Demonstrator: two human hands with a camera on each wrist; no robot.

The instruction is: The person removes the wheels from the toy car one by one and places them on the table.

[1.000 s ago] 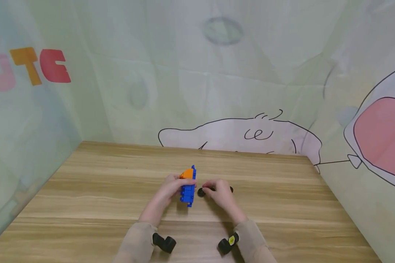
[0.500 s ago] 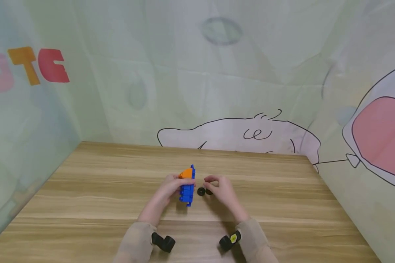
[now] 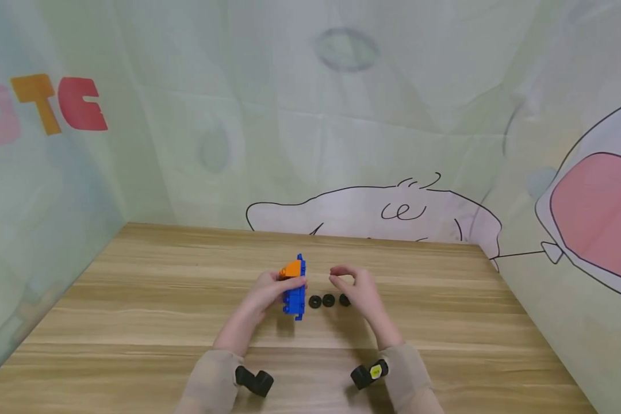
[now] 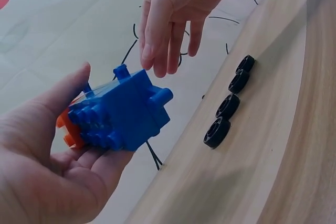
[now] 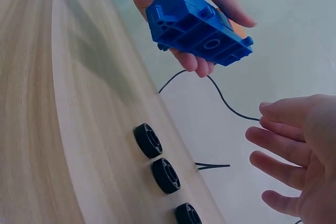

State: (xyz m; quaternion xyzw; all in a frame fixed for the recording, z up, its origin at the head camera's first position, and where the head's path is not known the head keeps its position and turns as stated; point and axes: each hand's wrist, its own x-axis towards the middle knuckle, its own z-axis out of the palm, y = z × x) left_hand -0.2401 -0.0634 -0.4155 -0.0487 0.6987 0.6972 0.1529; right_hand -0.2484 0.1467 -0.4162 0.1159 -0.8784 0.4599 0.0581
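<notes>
My left hand (image 3: 272, 294) grips a blue and orange toy car body (image 3: 294, 300) built of blocks, thumb on one side and fingers on the other. In the right wrist view the blue underside (image 5: 210, 43) faces the camera, with short axle pegs sticking out at its edges. Several black toy wheels (image 4: 227, 107) lie in a row on the tabletop; in the head view the right hand partly covers the end of that row. My right hand (image 3: 359, 290) hovers above the wheels, fingers loosely bent and nothing between them. A gap separates it from the car body.
The wood-grain table (image 3: 176, 322) runs back to a printed cloth backdrop (image 3: 186, 144) with cartoon drawings. A black wrist camera (image 3: 255, 381) sits on the left sleeve and another camera (image 3: 370, 374) on the right one.
My right hand has lifted off the wheels and drawn to the right, uncovering more of the row. The left hand keeps its hold on the toy car body, raised slightly.
</notes>
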